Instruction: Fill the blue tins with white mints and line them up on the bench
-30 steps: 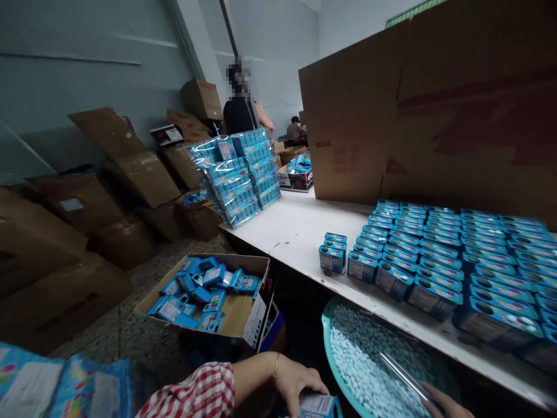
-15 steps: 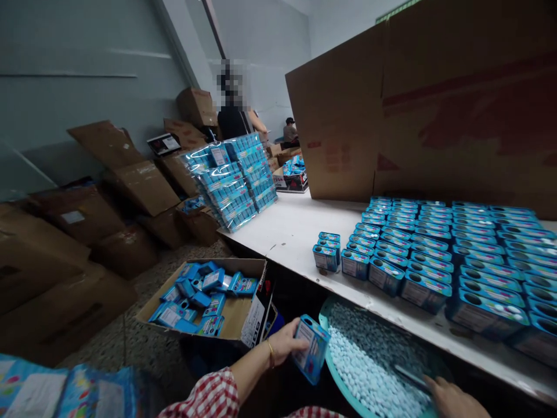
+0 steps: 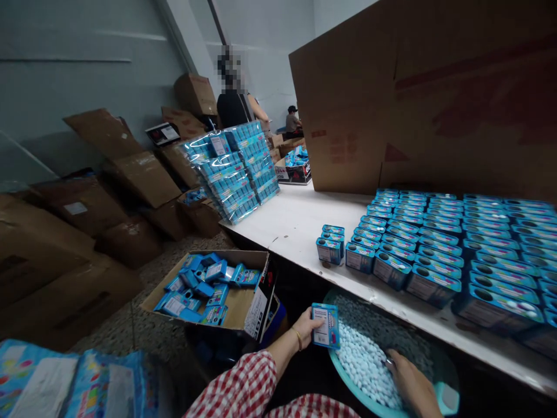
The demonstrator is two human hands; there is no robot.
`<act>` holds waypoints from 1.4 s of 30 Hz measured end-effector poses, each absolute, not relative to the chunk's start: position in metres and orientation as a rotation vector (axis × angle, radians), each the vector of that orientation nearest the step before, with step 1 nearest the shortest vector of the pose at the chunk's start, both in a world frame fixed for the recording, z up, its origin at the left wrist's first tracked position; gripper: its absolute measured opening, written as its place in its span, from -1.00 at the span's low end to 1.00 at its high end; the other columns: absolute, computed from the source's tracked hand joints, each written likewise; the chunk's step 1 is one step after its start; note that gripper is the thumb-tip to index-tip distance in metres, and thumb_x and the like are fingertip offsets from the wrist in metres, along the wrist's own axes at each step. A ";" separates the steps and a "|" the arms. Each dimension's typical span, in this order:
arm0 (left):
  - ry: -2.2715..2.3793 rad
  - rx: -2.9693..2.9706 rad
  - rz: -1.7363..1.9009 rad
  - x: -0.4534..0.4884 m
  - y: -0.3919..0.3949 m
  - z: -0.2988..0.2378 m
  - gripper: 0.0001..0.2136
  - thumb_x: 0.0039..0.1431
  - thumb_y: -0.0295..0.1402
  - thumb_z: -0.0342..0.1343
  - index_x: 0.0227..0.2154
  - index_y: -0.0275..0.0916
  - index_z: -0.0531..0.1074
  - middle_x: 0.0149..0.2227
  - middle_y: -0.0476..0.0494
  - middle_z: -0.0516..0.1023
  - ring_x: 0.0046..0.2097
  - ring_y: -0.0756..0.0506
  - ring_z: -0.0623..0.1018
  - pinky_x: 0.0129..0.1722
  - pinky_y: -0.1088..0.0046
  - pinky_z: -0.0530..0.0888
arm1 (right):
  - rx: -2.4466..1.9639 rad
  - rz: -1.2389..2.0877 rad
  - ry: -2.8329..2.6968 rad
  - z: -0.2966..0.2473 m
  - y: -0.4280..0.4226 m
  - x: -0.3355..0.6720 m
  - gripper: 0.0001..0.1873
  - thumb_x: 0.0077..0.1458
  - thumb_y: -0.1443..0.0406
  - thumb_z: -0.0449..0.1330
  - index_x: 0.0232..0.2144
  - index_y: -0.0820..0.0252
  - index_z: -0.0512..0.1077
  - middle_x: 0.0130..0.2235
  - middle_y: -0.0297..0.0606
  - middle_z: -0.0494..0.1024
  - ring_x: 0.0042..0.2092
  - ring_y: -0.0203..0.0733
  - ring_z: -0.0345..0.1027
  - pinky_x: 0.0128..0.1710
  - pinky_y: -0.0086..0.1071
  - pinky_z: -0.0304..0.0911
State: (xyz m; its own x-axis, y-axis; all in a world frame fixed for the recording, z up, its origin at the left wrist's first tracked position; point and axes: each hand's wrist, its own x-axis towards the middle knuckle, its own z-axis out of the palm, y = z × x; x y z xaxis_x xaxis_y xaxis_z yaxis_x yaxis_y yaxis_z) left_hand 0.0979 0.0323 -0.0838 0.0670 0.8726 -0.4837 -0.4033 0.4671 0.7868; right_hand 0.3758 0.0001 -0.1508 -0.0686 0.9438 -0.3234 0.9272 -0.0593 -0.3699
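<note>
My left hand (image 3: 307,328) grips a small blue printed box (image 3: 325,326) by its left side, holding it upright at the rim of a turquoise basin (image 3: 337,371). The basin is full of pale blue pellets (image 3: 365,360), like coated candies. Inside the basin my right hand (image 3: 409,377) is closed round a metal scoop (image 3: 389,361); its front end is down among the pellets and mostly hidden. Rows of similar blue boxes (image 3: 435,278) stand upright on the white table, with round dark openings on top and pale pieces in clear windows.
An open carton (image 3: 248,255) of loose blue boxes stands to the left of the basin. Shrink-wrapped stacks (image 3: 235,174) sit on the table's far left corner. A tall cardboard panel (image 3: 348,128) borders the table (image 3: 291,220). Brown cartons (image 3: 143,180) and two people (image 3: 237,110) are behind.
My left hand has moved right and turned the box upright at the basin's rim. My right hand has moved left and further over the pellets with the scoop. The view has shifted slightly.
</note>
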 end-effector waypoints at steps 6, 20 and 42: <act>1.126 0.458 0.996 0.103 0.034 -0.089 -0.49 -0.40 -0.38 0.38 -0.30 -0.29 0.31 -0.33 -0.13 0.51 -0.31 -0.11 0.53 -0.14 0.12 0.43 | -2.238 0.800 -1.999 -0.148 0.008 0.344 -0.54 0.16 0.23 -0.14 0.04 0.18 0.33 -0.01 -0.09 0.48 -0.03 -0.05 0.38 -0.07 -0.25 0.23; 1.342 1.195 1.023 0.095 0.045 -0.074 -0.54 -0.26 -0.29 0.29 -0.23 -0.27 0.32 -0.27 -0.09 0.50 -0.23 -0.09 0.50 -0.12 0.30 0.42 | -1.887 0.993 -1.756 -0.090 -0.012 0.379 -0.64 0.06 0.27 0.08 -0.06 0.16 0.38 -0.14 -0.23 0.54 -0.12 -0.19 0.40 -0.11 -0.32 0.25; 1.260 1.971 0.691 0.149 0.057 -0.074 -0.59 -0.16 -0.43 0.19 -0.15 -0.26 0.35 -0.12 -0.17 0.45 -0.07 -0.17 0.43 -0.01 0.28 0.35 | -2.106 0.394 -2.670 0.089 0.015 0.334 -0.65 0.14 0.24 -0.07 -0.18 0.18 0.45 -0.21 -0.05 0.54 -0.18 0.00 0.42 -0.27 -0.27 0.25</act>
